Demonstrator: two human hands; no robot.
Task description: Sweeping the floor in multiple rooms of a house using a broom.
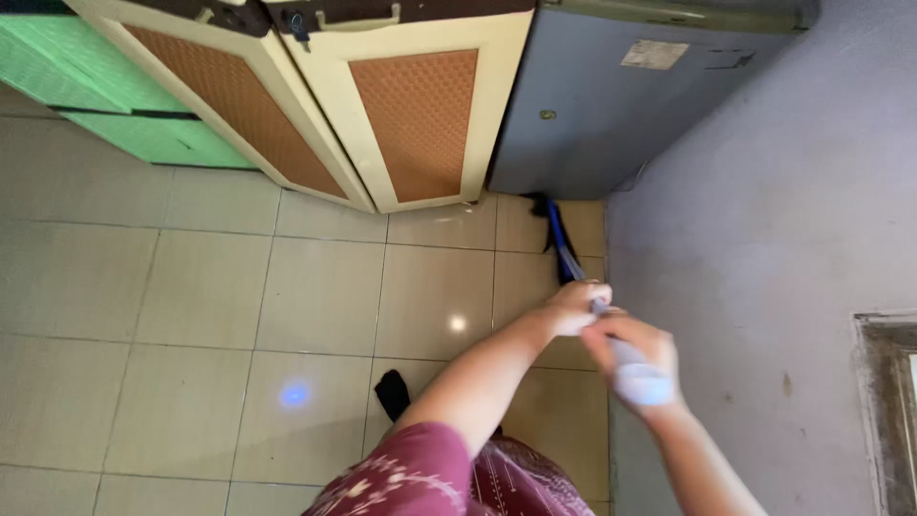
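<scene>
- Left hand (576,308): fingers curled tight round the upper part of the broom handle (565,250), the further hand along the shaft.
- Right hand (638,361): also clamped on the same handle, at the near end; blurred, so finger detail can't be read.
- Broom handle: blue w/ pale streaks, runs from the hands away toward the corner; its dark head (540,203) lies on the floor (315,296) right at the foot of the grey cabinet (611,115), beside the wall (764,220).
- Technique (judgement): w/ the head wedged in a corner, short strokes drawn toward the body work best; keep the hands spaced as shown, front hand steering, rear hand pulling; keep the head low and flat so it reaches the cabinet base w/o knocking the wall.
- Floor: pale square tiles, glossy; one bright reflection and a bluish light spot (294,394); small dark item (392,394) near the person's patterned maroon garment (430,478).
- Cream cabinet (382,105): two doors w/ orange textured panels, to the left of the grey one; green unit (105,96) further left.
- Labels: pale rectangular sticker (654,54) near the grey cabinet's top, edges worn; a torn darker patch beside it, to the right. No packages in view.
</scene>
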